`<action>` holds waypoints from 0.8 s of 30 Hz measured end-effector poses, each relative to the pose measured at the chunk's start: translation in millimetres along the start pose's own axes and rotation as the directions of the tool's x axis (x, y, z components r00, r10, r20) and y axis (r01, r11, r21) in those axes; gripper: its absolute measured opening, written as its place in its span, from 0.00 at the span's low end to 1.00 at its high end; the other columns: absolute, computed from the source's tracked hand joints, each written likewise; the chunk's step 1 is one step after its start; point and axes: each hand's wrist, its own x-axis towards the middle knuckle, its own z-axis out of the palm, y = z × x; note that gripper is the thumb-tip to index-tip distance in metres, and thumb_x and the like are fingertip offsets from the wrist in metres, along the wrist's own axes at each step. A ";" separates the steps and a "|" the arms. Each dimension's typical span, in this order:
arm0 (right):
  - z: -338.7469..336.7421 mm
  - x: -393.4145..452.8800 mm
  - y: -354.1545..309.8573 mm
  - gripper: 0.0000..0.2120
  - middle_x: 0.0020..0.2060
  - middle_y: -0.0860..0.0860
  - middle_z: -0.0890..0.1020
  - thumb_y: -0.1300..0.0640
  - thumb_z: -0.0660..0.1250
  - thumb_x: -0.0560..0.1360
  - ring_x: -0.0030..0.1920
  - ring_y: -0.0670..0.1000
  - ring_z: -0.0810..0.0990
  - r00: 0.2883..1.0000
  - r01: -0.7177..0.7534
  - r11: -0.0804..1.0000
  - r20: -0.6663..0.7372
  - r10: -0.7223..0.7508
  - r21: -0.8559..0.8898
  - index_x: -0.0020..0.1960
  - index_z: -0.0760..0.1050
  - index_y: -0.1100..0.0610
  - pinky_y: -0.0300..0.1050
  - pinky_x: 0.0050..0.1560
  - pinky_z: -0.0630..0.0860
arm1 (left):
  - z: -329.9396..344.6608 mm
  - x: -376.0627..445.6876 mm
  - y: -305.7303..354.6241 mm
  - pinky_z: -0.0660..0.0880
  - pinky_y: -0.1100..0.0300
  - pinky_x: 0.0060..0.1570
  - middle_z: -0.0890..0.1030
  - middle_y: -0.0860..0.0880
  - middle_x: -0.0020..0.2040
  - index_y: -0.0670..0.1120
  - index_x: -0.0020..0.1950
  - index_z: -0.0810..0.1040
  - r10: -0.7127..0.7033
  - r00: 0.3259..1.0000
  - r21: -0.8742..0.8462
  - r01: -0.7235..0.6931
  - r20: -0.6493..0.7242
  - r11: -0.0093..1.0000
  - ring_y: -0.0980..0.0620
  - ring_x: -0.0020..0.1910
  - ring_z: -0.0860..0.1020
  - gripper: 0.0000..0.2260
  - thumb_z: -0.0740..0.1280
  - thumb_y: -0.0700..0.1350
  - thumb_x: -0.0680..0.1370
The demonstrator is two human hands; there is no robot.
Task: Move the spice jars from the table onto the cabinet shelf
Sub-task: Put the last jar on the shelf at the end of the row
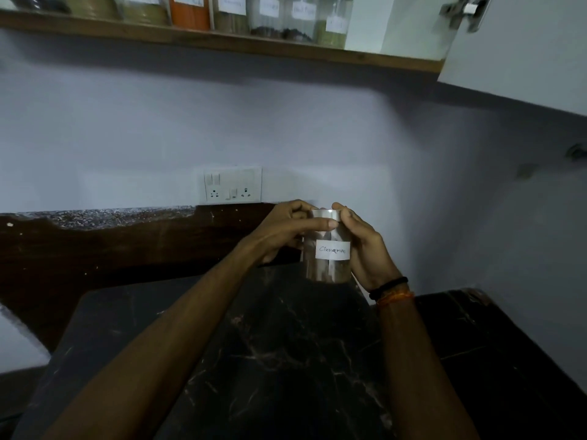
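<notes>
Spanning the near half of the scene, a dark marble-veined table top (286,360) lies under both forearms, with a pale wall (286,122) behind it. High at the far edge runs a brown wooden cabinet shelf (222,42) carrying a row of clear labelled spice jars (270,17), and a white cabinet door (524,52) hangs open at the right. A white switch-and-socket plate (230,184) sits on the wall just left of the hands. Held upright above the table, well below the shelf, is a clear glass jar with a silver lid and a white "Cinnamon" label (330,249). The left hand (286,230) curls round its lid and upper part from the left; the right hand (365,246), wearing black and orange wrist threads (392,290), clasps its right side.
</notes>
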 end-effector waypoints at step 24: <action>1.0 108.2 -147.2 0.20 0.55 0.60 0.84 0.49 0.62 0.81 0.55 0.58 0.83 0.812 0.293 0.947 -0.489 -0.320 -0.133 0.61 0.79 0.64 0.53 0.60 0.79 | -32.0 71.7 222.8 0.79 0.59 0.42 0.85 0.51 0.46 0.47 0.48 0.83 0.344 0.933 0.190 -0.358 0.100 0.914 0.50 0.48 0.84 0.14 0.77 0.51 0.66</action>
